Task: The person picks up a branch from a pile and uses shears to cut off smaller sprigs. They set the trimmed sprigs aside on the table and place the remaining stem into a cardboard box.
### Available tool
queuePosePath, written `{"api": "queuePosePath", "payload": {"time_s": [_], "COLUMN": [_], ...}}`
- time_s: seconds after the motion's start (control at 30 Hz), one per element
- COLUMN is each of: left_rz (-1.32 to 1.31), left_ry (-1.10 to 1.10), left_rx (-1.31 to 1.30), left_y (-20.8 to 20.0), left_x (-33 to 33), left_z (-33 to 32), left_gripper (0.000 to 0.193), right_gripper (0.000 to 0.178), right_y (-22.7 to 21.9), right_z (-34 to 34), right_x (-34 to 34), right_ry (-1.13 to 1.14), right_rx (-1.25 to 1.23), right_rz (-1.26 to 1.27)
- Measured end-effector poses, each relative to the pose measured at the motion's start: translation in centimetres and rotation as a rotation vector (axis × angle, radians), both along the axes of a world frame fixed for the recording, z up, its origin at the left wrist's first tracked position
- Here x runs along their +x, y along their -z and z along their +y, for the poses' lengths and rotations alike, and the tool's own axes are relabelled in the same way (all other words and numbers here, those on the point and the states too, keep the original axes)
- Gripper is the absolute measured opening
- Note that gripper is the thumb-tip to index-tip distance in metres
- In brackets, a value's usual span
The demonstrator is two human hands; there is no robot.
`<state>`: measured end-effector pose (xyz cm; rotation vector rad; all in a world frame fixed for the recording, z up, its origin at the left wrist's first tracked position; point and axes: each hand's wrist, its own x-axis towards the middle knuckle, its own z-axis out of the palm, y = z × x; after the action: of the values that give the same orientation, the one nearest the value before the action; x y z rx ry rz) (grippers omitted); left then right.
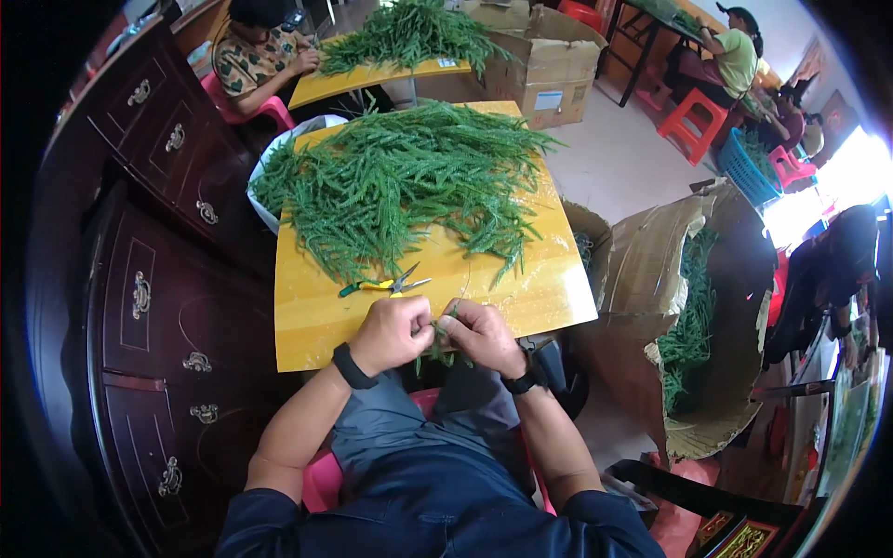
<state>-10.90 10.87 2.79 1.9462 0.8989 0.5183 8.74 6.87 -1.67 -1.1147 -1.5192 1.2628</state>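
Over the near edge of the yellow table (321,325), my left hand (386,332) and my right hand (484,337) are close together with fingers pinched. A green artificial sprig (435,353) hangs between and below them. The right fingers grip its upper part; the left fingertips meet it from the other side, though what exactly they pinch is hidden. Just beyond my left hand lie small pliers (395,283) with yellow and green handles, jaws spread apart. Farther back, a large heap of green sprigs (400,167) covers much of the tabletop.
At right stands a torn cardboard box (651,256) with more greenery inside. Dark wooden drawers (149,270) line the left. Another carton (549,70) stands beyond the table. People sit working at the back, one on a red stool (693,126), near a blue basket (747,167).
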Motion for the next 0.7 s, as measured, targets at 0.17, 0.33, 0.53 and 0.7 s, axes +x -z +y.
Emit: {"api": "queuePosePath", "payload": {"time_s": [0.17,0.33,0.53,0.7], "left_rz": [0.176,0.197,0.135,-0.164], "left_ry": [-0.104,-0.153,-0.102,0.072], "left_rx": [0.84,0.905,0.557,-0.369], "left_y": [-0.1,0.0,-1.3,0.1], "left_x": [1.6,1.2,1.1,-0.7], "left_z": [-0.3,-0.5,-0.2,0.4], "left_gripper": [0.016,0.018,0.007,0.012], "right_gripper": [0.026,0.025,0.023,0.022], "right_y": [0.8,-0.9,-0.2,-0.7], "right_z": [0.2,0.1,0.3,0.0], "right_x": [-0.8,-1.1,0.4,1.7], "right_ry": [0.179,0.05,-0.113,-0.236], "right_rx": [-0.02,-0.407,-0.293,-0.258], "right_rz": [-0.131,0.387,0.41,0.441]}}
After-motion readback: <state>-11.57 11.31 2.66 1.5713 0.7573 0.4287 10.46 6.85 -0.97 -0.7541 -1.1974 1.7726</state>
